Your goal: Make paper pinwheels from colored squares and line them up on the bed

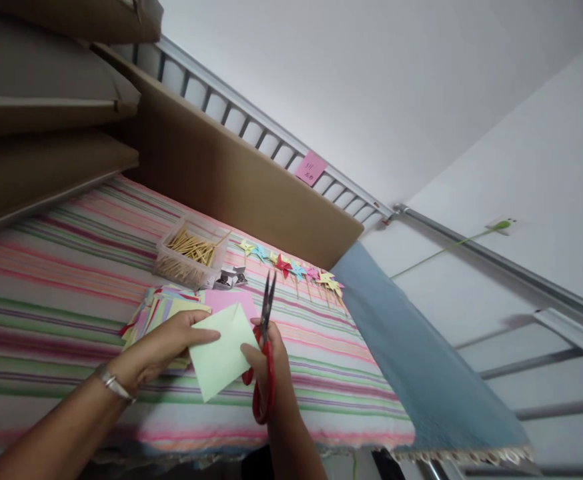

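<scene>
A square of pale green paper (pixel 219 363) is pinched between the thumb and fingers of my left hand (pixel 191 337). Red-handled scissors (pixel 267 353) hang in my right hand (pixel 269 357), blades pointing up and slightly apart; that hand's thumb also presses on the paper's right edge. Faint crease lines show near the top corner of the sheet. Behind my hands lie a pink paper sheet (pixel 229 300) and a fanned stack of coloured papers (pixel 154 313). A clear plastic box (pixel 164 260) of thin wooden sticks (pixel 191 248) stands beyond the stack.
Paper pinwheels on sticks (pixel 282 265) lie in a row along the far side of the striped cloth (pixel 316 363). Small black-and-white packets (pixel 230 277) sit beside the box. Cardboard (pixel 251 187) walls the back, and cardboard boxes (pixel 46 107) rise at left. A pink note (pixel 311 168) hangs on the rail.
</scene>
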The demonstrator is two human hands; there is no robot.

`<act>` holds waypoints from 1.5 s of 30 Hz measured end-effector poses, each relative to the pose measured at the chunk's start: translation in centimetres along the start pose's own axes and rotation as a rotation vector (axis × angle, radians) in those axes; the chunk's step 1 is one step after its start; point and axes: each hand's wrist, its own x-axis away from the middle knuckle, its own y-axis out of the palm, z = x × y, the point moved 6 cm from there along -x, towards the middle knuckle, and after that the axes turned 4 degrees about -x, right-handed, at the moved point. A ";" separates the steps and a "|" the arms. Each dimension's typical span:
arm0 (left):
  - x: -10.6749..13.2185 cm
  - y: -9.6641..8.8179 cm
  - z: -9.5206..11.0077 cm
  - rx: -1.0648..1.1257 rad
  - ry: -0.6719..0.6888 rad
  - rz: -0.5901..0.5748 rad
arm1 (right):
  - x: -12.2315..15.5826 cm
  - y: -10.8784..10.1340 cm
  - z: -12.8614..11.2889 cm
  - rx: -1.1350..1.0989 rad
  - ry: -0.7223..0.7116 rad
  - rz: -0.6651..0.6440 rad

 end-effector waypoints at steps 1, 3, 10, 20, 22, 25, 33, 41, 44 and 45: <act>0.1 0.0 0.2 0.103 0.017 0.028 | -0.1 -0.2 0.0 -0.040 -0.022 0.034; 0.2 0.5 0.2 0.278 0.036 0.058 | -0.2 -0.5 0.1 -0.101 -0.073 0.108; -0.1 2.4 -0.8 0.251 0.073 0.130 | -0.3 0.8 1.1 -0.092 -0.117 0.196; -0.1 -4.0 0.9 0.032 0.043 0.348 | 4.2 0.9 3.7 0.180 0.122 -0.184; 0.0 -4.4 0.8 0.014 0.029 0.329 | 5.7 0.8 4.2 0.193 0.120 -0.239; 0.0 -4.2 0.6 0.001 0.010 0.268 | 7.1 0.8 4.8 0.197 0.159 -0.253; 0.2 -3.6 0.7 -0.004 -0.006 0.200 | 7.0 0.6 4.3 0.227 0.177 -0.243; -0.1 -3.7 0.5 -0.019 0.005 0.156 | 7.2 0.4 5.0 0.273 0.181 -0.315; 0.0 -3.6 0.4 -0.021 0.012 0.144 | 6.9 0.5 5.6 0.274 0.185 -0.317; 0.0 -3.6 0.3 -0.022 0.009 0.144 | 6.8 0.5 5.7 0.277 0.183 -0.314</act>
